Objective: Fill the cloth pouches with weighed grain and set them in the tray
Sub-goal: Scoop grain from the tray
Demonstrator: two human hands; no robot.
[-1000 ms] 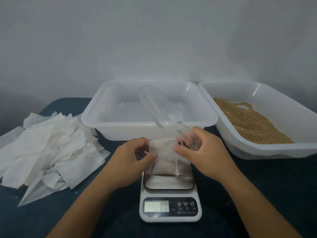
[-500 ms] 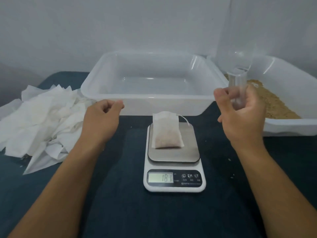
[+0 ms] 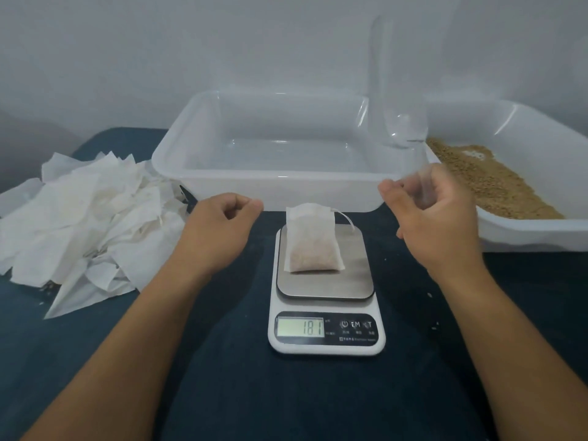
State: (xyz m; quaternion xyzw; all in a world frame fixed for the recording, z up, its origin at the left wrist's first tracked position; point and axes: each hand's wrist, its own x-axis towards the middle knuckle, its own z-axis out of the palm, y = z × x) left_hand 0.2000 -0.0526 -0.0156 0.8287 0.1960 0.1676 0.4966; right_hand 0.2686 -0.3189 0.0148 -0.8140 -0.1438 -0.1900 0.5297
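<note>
Leftmost, a loose heap of empty white cloth pouches [image 3: 82, 218] sprawls over the dark worktop [image 3: 222, 377], its right edge near the left wall of the clear tray [image 3: 178, 173]. The tray sits at the far middle of the worktop; nothing shows inside it.

Left hand [image 3: 219, 230] hovers just near of the tray's front wall and left of the scale, fingers curled in loosely, grip holding nothing, not touching the pouch.

Centre: digital scale [image 3: 326, 313] with a steel platform. One filled pouch [image 3: 313, 241] lies on the far-left part of the platform, grain showing brown through its lower half, top flap reaching past the platform's far edge, drawstring [image 3: 345, 219] trailing off to the right. Display reads 181.

Right hand [image 3: 436, 224] raised right of the scale, level with the tray's front corner. Grip closed round the handle of a clear plastic scoop [image 3: 397, 122]; the handle is blurred inside the fingers. Scoop stands upright, bowl up, in front of the gap between the two containers. Whether any grain is in it cannot be told.

Far right: second clear tub [image 3: 525, 237], holding a sloping bed of brown grain [image 3: 490, 183].
</note>
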